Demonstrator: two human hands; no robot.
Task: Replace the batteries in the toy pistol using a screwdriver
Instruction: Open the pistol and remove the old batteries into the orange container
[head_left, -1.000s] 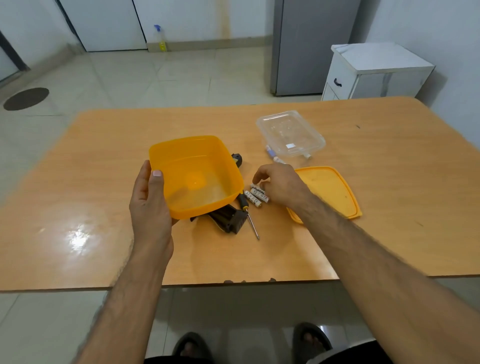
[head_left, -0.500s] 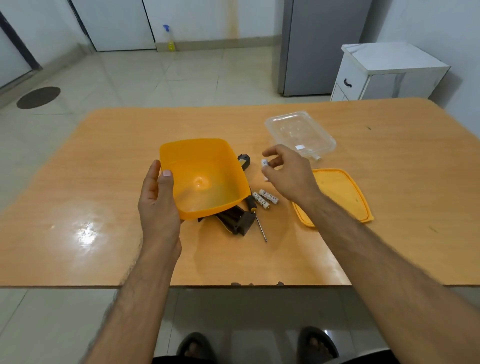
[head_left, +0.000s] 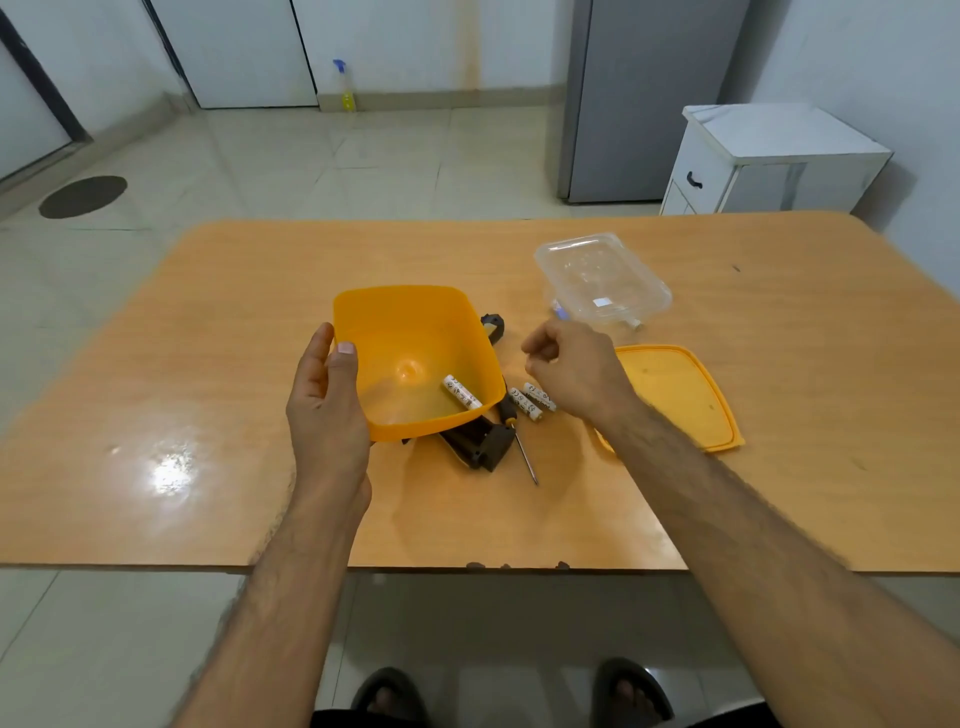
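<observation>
**Desk:** What does the toy pistol (head_left: 475, 441) look like, and where is it?

**Photographer:** Dark, blocky plastic, lying on the wooden table (head_left: 208, 364), mostly hidden under the orange tub (head_left: 415, 332). Its grip end sticks out toward the person; a dark tip with a yellow spot shows past the tub's far edge, so its long axis runs roughly near to far.

**Desk:** And the rest?

**Photographer:** The screwdriver (head_left: 519, 441) lies beside it, tip toward the person. Two white batteries (head_left: 532, 401) rest side by side on the table; a third battery (head_left: 462, 392) lies slanted inside the tub.

**Desk:** The hands?

**Photographer:** The left hand (head_left: 324, 410) grips the tilted tub's rim, thumb inside. The right hand (head_left: 576, 369) hovers with fingers curled, holding nothing visible.
</observation>
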